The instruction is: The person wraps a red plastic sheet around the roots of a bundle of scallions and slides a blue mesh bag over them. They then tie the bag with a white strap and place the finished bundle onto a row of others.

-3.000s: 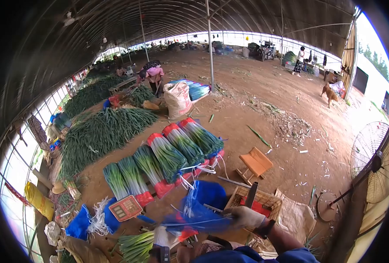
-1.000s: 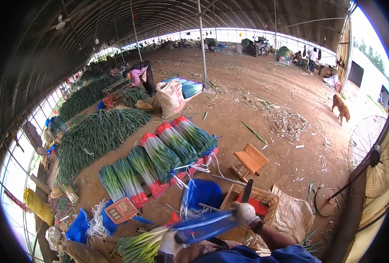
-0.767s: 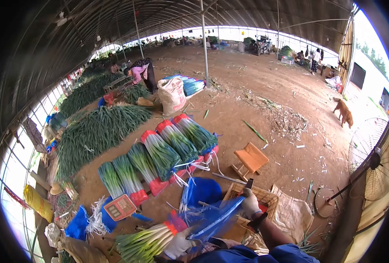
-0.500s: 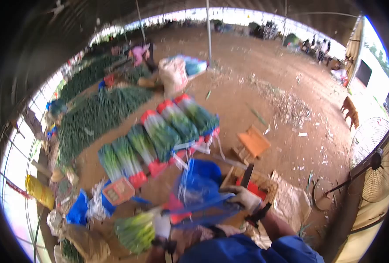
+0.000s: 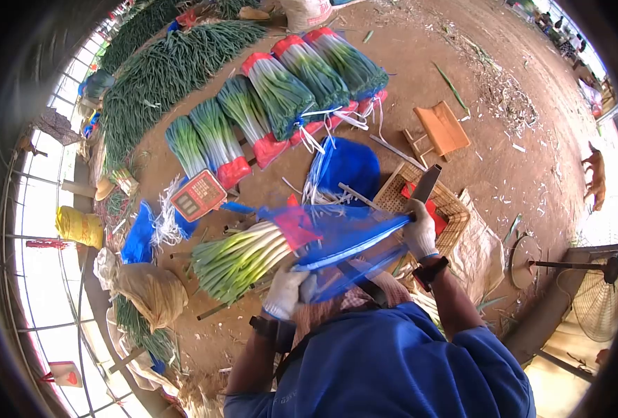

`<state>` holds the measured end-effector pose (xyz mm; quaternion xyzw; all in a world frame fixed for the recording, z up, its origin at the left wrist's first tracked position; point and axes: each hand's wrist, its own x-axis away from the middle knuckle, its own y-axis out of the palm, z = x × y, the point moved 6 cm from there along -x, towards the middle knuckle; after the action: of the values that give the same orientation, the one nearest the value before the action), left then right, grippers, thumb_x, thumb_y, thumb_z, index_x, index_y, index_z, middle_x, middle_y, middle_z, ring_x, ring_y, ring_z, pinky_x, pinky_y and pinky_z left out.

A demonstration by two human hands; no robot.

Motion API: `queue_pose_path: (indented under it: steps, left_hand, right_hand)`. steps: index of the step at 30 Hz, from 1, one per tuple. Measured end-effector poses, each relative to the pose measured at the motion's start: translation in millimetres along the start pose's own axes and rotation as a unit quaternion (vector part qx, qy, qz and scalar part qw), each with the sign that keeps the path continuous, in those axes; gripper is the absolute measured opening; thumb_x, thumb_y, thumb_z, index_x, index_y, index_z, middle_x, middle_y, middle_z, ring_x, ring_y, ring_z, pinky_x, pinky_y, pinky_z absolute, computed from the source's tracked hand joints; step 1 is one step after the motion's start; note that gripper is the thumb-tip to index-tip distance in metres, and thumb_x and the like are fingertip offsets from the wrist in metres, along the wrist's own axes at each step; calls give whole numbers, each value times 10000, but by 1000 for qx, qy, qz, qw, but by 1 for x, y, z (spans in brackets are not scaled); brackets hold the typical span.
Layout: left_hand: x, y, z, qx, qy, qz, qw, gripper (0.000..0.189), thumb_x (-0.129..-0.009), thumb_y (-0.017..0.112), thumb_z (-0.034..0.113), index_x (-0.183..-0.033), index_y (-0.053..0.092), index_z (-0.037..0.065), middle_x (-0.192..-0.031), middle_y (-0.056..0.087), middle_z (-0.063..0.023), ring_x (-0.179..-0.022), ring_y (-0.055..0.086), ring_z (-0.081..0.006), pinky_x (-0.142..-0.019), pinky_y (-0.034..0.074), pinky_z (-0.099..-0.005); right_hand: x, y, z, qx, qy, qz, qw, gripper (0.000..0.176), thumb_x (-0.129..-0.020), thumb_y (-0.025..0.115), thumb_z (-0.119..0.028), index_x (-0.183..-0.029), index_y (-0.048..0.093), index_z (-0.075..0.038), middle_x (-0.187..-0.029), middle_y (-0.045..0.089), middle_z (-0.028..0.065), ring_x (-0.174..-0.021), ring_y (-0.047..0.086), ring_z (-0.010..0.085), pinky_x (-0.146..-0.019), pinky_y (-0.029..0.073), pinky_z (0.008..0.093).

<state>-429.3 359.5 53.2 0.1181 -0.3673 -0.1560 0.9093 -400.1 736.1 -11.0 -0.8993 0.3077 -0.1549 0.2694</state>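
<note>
A blue mesh bag (image 5: 347, 233) with a red end is stretched between my gloved hands. My left hand (image 5: 286, 291) is closed on its near left edge, beside a bundle of green onions (image 5: 243, 259). The onions' pale ends reach under the red mesh, their green tops pointing left. My right hand (image 5: 420, 228) grips the bag's other edge, and a dark knife blade (image 5: 429, 182) sticks up from that fist. Just ahead lies a stack of blue mesh bags (image 5: 347, 167) with white ties. A weighing scale display (image 5: 199, 196) stands left of it.
Packed onion bundles (image 5: 281, 94) with red ends lie in a row ahead. Loose onions (image 5: 176, 73) form a large heap at the upper left. At the right are a woven crate (image 5: 455, 230), a small orange seat (image 5: 441, 129) and a fan (image 5: 598, 296).
My view has tilted down. My hands have drawn the blue bag taut, and its red end now overlaps the onions' pale ends. My left hand has shifted to the bag's near edge.
</note>
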Motion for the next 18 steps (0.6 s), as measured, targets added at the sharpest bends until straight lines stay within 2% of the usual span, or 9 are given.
queue_pose_path:
  steps: [1, 4, 5, 8, 10, 12, 13, 16, 18]
  left_hand:
    - [10, 9, 12, -52, 22, 20, 998, 170, -1033, 629, 121, -1124, 711, 3, -876, 719, -27, -744, 623, -79, -629, 526, -284]
    - [6, -7, 10, -291, 6, -110, 950, 312, -1039, 647, 244, -1203, 696, -16, -926, 723, -38, -767, 617, -80, -704, 524, -267]
    - [4, -8, 10, -268, 59, -94, 957, 349, -1044, 641, 274, -1220, 695, -23, -928, 712, -32, -798, 610, -86, -753, 522, -278]
    - [-23, -63, -7, -280, 83, 25, 956, 235, -1035, 631, 205, -1119, 736, 12, -871, 728, -28, -761, 639, -106, -687, 510, -263]
    - [-33, -86, 1, -76, 62, 35, 995, 241, -1020, 653, 193, -1096, 745, -17, -878, 741, -35, -770, 680, -121, -689, 538, -278]
    - [-53, -124, 4, -37, 96, 88, 991, 225, -1018, 662, 178, -1133, 749, 5, -968, 752, -55, -832, 703, -133, -729, 572, -296]
    - [-61, -130, 7, 89, 127, 99, 983, 260, -1011, 678, 190, -1200, 733, 20, -1080, 752, -86, -904, 720, -150, -783, 604, -321]
    - [-59, -126, 42, 155, 151, 47, 975, 391, -1006, 665, 165, -1364, 645, 11, -1179, 750, -115, -969, 747, -217, -848, 634, -400]
    - [-68, -128, 40, 223, 113, 34, 968, 352, -1024, 620, 137, -1352, 643, 13, -1148, 749, -122, -954, 746, -241, -842, 637, -421]
  right_hand:
    - [4, -1, -6, -64, 76, -12, 995, 438, -964, 762, -149, -1373, 632, -60, -986, 746, 75, -862, 728, 195, -742, 586, 354]
    - [-3, 21, 20, -335, 200, 0, 921, 412, -1025, 733, -196, -1376, 604, -23, -1025, 734, 83, -859, 721, 202, -727, 594, 347]
    - [-4, 31, 28, -420, 228, -64, 876, 458, -1045, 613, -65, -1484, 525, 28, -1153, 745, 181, -906, 747, 233, -750, 611, 329]
    - [21, 38, -49, -560, 299, -77, 769, 462, -1044, 574, -43, -1499, 521, 12, -1136, 746, 172, -812, 727, 189, -637, 569, 269]
    - [42, 25, -93, -474, 224, -239, 817, 511, -1004, 599, -25, -1509, 530, 15, -1128, 743, 136, -737, 698, 158, -559, 502, 216]
    - [54, 20, -120, -391, 155, -378, 825, 538, -988, 617, -28, -1517, 530, 17, -1132, 740, 122, -724, 687, 141, -546, 476, 190]
    - [58, 19, -129, -311, 85, -389, 863, 600, -950, 679, -38, -1527, 525, 26, -1153, 736, 115, -773, 692, 132, -593, 512, 237]
    - [74, 21, -149, -248, 113, -433, 859, 651, -895, 737, -90, -1497, 544, 65, -1188, 720, 105, -972, 672, 106, -844, 559, 273]
    - [70, 31, -133, -138, 42, -395, 907, 648, -869, 797, -86, -1469, 582, 33, -1078, 742, 85, -902, 684, 124, -793, 559, 303]
